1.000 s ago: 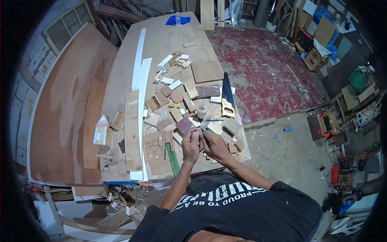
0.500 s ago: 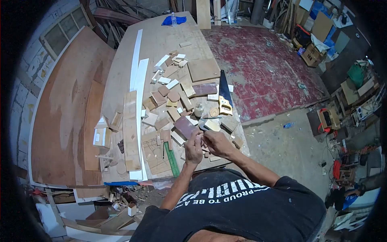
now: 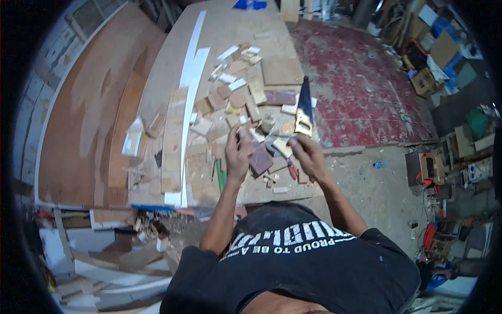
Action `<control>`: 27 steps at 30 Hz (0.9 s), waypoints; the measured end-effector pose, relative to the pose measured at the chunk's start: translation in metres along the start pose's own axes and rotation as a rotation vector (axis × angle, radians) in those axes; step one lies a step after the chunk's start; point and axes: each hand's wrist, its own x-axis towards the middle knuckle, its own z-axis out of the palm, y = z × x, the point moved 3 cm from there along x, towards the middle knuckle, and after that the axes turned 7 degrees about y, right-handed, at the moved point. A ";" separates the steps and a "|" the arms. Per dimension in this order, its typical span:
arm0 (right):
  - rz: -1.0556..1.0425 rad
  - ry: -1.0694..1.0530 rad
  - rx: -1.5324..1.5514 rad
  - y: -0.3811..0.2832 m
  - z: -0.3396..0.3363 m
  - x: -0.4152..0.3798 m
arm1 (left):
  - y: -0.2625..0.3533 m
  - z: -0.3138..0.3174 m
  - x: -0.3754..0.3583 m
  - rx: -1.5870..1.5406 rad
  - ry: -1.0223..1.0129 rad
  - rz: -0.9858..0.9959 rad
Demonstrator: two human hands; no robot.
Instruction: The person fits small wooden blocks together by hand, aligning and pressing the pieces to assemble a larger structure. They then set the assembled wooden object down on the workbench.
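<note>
My left hand is raised over the near part of the workbench with its fingers curled together, beside a maroon-faced block. Across from it, my right hand has its thumb and fingers pinched close to a pale wood piece. What either hand holds is too small and blurred to make out. A red-handled tool lies just left of the right hand. Beyond that hand rests a handsaw with a pale handle. A jar-like container stands between the hands, farther back.
Many wood offcuts are heaped on the workbench. Long white strips and a plank lie at the left. A green ruler is near my left wrist. A large brown board lies beyond the left edge.
My hands, together half a second ago, have parted: the left has moved leftward and the right rightward. The camera view has shifted, showing the bench higher up in the picture.
</note>
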 end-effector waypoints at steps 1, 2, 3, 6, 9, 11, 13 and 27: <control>0.058 -0.006 0.079 -0.008 0.004 0.002 | 0.013 0.003 -0.006 -0.082 -0.048 -0.162; -0.048 0.023 0.074 -0.007 0.010 0.004 | 0.035 0.010 -0.007 -0.177 -0.098 -0.312; -0.104 0.021 0.059 -0.011 0.015 0.007 | 0.044 0.013 -0.008 -0.108 -0.100 -0.304; -0.211 0.010 -0.031 -0.021 0.027 0.011 | 0.045 0.017 -0.010 -0.073 -0.109 -0.191; -0.293 0.004 -0.127 -0.022 0.037 0.017 | 0.041 0.010 -0.007 0.181 -0.057 -0.068; -0.326 0.001 -0.148 -0.023 0.042 0.019 | 0.045 0.009 -0.008 0.226 -0.037 0.036; -0.377 0.000 -0.173 -0.029 0.047 0.021 | 0.046 0.008 -0.009 0.221 -0.030 0.038; -0.587 -0.146 -0.432 -0.038 0.050 0.026 | 0.052 0.005 -0.006 0.057 -0.111 -0.087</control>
